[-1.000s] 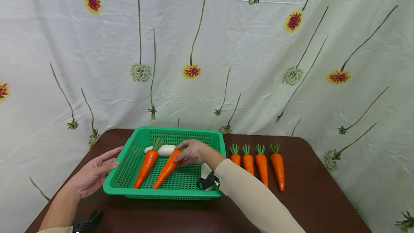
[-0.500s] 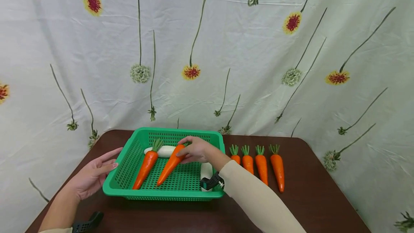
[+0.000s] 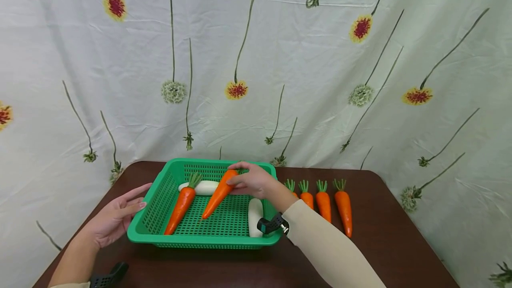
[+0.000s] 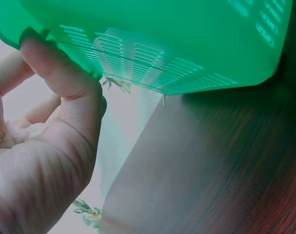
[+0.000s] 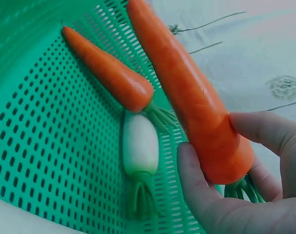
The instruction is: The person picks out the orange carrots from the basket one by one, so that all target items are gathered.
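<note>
My right hand (image 3: 252, 181) holds a carrot (image 3: 218, 194) by its thick end, thumb on one side and fingers on the other. The carrot slants over the green basket (image 3: 204, 242), tip pointing down and toward me. In the right wrist view its green stalks (image 5: 243, 190) show between the fingers. My left hand (image 3: 116, 217) rests against the basket's left rim with thumb and fingers extended. In the left wrist view the thumb (image 4: 55, 68) reaches that rim. Inside the basket lie another carrot (image 3: 180, 210), a white radish (image 3: 207, 187) along the back and a second white radish (image 3: 255, 218) at the right.
Several carrots (image 3: 343, 208) lie in a row on the dark brown table (image 3: 384, 243), right of the basket, stalks pointing away. My right sleeve (image 3: 320, 239) overlaps part of them. A flower-patterned white cloth (image 3: 256, 57) hangs behind the table.
My right hand has lifted the carrot and moved back and right with it; its tip has left the basket's front area. The right-hand radish now shows more fully. My left hand stays put.
</note>
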`<state>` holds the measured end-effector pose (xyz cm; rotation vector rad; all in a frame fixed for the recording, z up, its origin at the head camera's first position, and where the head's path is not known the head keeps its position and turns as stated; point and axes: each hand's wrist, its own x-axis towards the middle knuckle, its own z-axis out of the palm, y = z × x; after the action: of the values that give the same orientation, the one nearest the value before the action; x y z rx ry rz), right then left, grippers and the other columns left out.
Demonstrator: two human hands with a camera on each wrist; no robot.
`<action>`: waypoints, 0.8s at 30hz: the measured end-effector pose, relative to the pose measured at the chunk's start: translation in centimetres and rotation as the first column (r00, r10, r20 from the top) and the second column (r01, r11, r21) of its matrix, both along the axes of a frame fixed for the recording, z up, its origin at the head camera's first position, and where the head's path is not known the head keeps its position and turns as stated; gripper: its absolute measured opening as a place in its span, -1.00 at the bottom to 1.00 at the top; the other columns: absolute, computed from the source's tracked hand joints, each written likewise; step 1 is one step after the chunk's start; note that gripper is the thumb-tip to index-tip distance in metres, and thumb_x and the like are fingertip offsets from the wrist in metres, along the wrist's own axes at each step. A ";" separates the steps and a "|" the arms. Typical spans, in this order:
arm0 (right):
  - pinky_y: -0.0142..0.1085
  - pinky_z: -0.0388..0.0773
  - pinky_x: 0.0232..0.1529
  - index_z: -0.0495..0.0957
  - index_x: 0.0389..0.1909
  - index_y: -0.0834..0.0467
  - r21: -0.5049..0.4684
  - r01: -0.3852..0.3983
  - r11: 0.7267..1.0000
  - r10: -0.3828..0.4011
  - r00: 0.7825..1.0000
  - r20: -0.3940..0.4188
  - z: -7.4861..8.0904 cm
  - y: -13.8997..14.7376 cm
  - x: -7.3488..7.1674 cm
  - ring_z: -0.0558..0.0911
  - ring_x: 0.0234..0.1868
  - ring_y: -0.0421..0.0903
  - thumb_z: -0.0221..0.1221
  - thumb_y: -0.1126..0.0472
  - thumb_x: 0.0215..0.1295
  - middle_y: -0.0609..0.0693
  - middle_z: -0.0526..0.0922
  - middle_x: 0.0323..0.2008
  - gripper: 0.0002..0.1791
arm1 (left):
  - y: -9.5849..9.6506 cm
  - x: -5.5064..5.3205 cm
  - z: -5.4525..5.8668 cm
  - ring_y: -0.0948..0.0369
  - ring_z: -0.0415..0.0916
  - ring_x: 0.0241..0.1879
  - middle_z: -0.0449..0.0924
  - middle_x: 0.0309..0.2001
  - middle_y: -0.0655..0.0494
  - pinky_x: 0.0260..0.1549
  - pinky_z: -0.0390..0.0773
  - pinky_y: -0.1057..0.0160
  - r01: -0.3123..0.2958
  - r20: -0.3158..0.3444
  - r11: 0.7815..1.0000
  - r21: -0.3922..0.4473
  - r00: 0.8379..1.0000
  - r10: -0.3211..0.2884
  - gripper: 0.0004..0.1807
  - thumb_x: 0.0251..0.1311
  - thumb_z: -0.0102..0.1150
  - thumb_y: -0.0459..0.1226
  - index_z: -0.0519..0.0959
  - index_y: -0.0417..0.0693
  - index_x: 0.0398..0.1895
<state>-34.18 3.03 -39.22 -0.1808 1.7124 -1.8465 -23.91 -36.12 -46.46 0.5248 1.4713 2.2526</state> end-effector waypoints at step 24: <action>0.03 0.71 0.13 0.41 0.42 0.05 -0.097 0.077 0.992 -0.088 0.989 -0.116 1.6 5.3 2.6 0.74 0.01 0.13 0.21 0.44 0.40 0.27 0.47 0.31 -0.39 | 0.2 0.2 0.2 0.10 0.70 0.14 0.66 0.20 0.08 0.07 0.66 -0.05 -0.010 -0.006 1.000 -0.003 1.000 0.010 -0.41 0.62 -0.35 -0.46 0.32 0.31 0.48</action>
<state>-31.55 8.35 -37.60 -0.2671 1.7387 -2.0139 -23.72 -35.92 -46.22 0.5250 1.4832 2.2575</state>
